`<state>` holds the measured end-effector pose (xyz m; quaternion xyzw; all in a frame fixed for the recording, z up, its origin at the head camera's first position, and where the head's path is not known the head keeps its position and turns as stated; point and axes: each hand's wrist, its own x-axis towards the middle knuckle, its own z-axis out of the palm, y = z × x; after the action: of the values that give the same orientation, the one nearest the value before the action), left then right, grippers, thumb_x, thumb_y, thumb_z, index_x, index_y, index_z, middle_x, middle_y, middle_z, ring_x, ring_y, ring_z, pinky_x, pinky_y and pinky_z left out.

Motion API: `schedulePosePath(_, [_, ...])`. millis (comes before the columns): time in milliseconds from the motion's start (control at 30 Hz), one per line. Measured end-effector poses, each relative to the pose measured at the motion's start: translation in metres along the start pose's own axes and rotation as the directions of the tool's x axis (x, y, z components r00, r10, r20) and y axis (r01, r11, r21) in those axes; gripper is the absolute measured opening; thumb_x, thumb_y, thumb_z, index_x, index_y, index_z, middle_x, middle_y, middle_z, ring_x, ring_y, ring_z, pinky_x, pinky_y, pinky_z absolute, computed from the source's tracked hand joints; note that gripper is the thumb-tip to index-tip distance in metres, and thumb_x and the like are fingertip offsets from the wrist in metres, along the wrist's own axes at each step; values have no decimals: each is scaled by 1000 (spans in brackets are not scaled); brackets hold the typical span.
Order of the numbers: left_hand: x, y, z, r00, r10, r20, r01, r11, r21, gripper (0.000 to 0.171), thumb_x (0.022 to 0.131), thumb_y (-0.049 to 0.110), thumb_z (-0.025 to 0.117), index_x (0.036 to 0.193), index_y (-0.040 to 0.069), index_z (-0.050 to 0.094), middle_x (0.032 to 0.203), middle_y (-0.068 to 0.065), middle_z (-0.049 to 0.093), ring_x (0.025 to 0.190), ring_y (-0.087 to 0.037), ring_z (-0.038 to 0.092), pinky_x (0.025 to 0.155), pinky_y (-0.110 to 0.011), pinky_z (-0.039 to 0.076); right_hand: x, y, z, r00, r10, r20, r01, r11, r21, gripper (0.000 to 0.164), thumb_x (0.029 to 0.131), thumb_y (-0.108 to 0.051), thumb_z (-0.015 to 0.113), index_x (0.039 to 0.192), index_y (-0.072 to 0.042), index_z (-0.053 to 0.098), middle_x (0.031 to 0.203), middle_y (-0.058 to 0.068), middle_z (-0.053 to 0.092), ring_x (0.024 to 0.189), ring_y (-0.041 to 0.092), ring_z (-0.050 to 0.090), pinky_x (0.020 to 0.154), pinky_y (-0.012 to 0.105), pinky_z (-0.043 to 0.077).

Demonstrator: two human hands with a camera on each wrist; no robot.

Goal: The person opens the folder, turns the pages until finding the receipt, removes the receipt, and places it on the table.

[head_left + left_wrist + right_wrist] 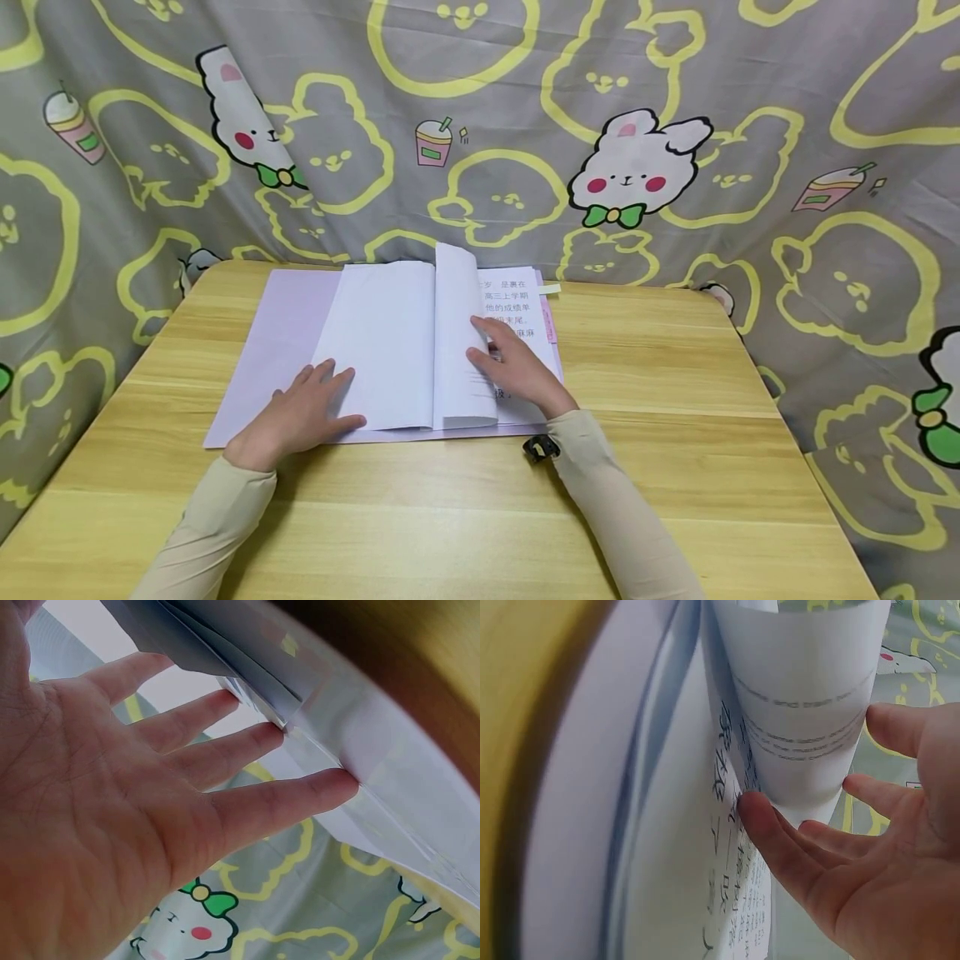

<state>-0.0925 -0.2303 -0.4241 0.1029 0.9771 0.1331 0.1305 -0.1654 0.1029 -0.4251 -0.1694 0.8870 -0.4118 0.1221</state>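
Observation:
An open booklet with a pale purple cover point(288, 312) lies on the table. My left hand point(303, 408) rests spread on its blank left page point(386, 350). The left wrist view shows those fingers point(277, 791) straight, their tips against the paper. On the right, a leaf point(456, 333) stands up from the spine and curls over. My right hand point(517, 367) touches that leaf's outer edge with extended fingertips. In the right wrist view the curled leaf point(802, 690) carries faint printed lines. Beneath it lies a page of printed characters point(517, 308), partly covered by the leaf and hand.
Pale and pink tabs point(550, 321) stick out from the booklet's right side. The wooden table point(660, 433) extends around it. Behind hangs a grey curtain point(495, 108) with cartoon animals. A black wrist mount point(540, 448) sits at the right cuff.

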Motion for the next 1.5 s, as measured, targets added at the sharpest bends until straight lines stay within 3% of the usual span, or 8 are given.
schedulePosePath(400, [0, 1, -1, 1000, 3, 3, -3, 1000, 3, 88, 90, 57, 70, 153, 2, 43, 157, -35, 32, 141, -63, 29, 92, -86, 32, 1, -2, 5, 1000, -28, 6, 28, 999, -30, 64, 105, -42, 55, 162, -21, 33, 168, 8, 28, 139, 31, 49, 118, 49, 36])
schedulePosePath(700, [-1, 0, -1, 1000, 11, -8, -11, 1000, 2, 88, 90, 59, 70, 153, 3, 44, 157, -34, 32, 141, -63, 29, 92, -87, 31, 1, -2, 9, 1000, 1, 16, -1, 1000, -13, 66, 105, -44, 54, 163, -24, 30, 169, 4, 24, 138, 28, 49, 117, 48, 36])
schedulePosePath(1233, [-2, 2, 0, 1000, 19, -24, -18, 1000, 4, 88, 90, 58, 70, 155, 5, 42, 157, -33, 34, 141, -62, 30, 92, -87, 31, 0, -6, 15, 999, -28, 18, 28, 1000, 9, 67, 104, -41, 56, 162, -20, 29, 168, 4, 28, 141, 26, 46, 118, 45, 35])
schedulePosePath(1500, [-1, 2, -1, 1000, 18, -25, -18, 1000, -10, 77, 98, 52, 62, 155, 4, 41, 158, -31, 35, 141, -60, 31, 93, -87, 31, 0, -6, 18, 999, -44, 24, 44, 999, 2, 68, 104, -40, 57, 162, -17, 30, 167, 5, 29, 147, 23, 40, 120, 43, 33])
